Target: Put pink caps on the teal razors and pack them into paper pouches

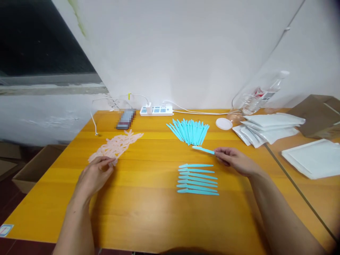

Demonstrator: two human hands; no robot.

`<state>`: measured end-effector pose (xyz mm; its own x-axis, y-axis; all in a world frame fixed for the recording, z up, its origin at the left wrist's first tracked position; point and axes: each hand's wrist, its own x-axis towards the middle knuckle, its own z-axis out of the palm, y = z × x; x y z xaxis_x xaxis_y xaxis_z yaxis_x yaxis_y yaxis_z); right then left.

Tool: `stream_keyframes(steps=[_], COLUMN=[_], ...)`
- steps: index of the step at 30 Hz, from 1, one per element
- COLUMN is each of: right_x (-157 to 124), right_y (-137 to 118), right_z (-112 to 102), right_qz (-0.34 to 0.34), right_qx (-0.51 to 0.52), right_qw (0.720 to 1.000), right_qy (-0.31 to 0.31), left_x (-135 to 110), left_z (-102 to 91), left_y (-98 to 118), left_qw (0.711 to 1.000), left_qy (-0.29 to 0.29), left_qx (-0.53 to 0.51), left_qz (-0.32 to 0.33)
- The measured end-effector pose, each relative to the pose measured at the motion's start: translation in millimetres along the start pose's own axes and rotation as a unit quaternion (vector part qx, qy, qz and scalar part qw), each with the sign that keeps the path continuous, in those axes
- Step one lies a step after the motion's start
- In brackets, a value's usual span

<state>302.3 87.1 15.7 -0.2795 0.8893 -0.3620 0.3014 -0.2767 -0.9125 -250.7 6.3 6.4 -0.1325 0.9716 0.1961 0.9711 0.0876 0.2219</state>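
Note:
My right hand (233,159) is closed on the handle end of a light-blue eyebrow razor (204,150), its whitish blade end pointing left. Below it, several matching razors (198,180) lie in a column of roughly parallel rows. Behind, a fanned heap of blue razors (190,131) rests near the wall. My left hand (95,173) is closed in a pinch at the near edge of a loose pile of pale pink plastic covers (113,146). A pale cover (115,163) shows at its fingertips, partly hidden by them.
Along the wall sit a phone (126,119), a power strip (156,111) with white cables, and a round white lid (224,123). To the right are a plastic bottle (262,94), white packets (271,122) and a cardboard box (317,115). Another carton (39,164) stands beyond the table's left edge.

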Motion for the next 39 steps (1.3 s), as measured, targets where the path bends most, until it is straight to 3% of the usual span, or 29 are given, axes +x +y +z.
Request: stream_keyframes(steps=[5, 10, 19, 24, 29, 33, 36, 39], right_x=[-11, -10, -10, -10, -11, -10, -10, -12], right_y=[3, 2, 0, -1, 1, 2, -1, -3], right_z=[6, 13, 25, 30, 29, 29, 32, 33], right_qz=[0.016, 0.002, -0.036, -0.039, -0.036, -0.037, -0.045, -0.055], right_qx=[-0.058, -0.086, -0.112, -0.120, -0.120, -0.112, -0.116, -0.133], right_qw=[0.997, 0.995, 0.990, 0.987, 0.987, 0.988, 0.987, 0.985], right_qy=[-0.045, -0.048, -0.081, -0.096, -0.096, -0.096, -0.099, -0.099], left_x=[-9, -21, -12, -4, -8, -7, 3, 15], left_z=[4.4, 9.9, 10.1, 13.0, 1.1, 1.9, 10.9, 14.4], left_y=[8, 15, 48, 70, 58, 56, 66, 79], left_qw=[0.997, 0.994, 0.981, 0.984, 0.986, 0.985, 0.977, 0.977], left_qy=[0.001, 0.033, -0.054, -0.050, -0.007, -0.038, -0.072, -0.090], left_qx=[0.073, 0.054, 0.091, 0.003, -0.107, -0.062, -0.010, 0.021], left_qz=[0.003, 0.090, 0.162, 0.173, 0.124, 0.158, 0.202, 0.192])
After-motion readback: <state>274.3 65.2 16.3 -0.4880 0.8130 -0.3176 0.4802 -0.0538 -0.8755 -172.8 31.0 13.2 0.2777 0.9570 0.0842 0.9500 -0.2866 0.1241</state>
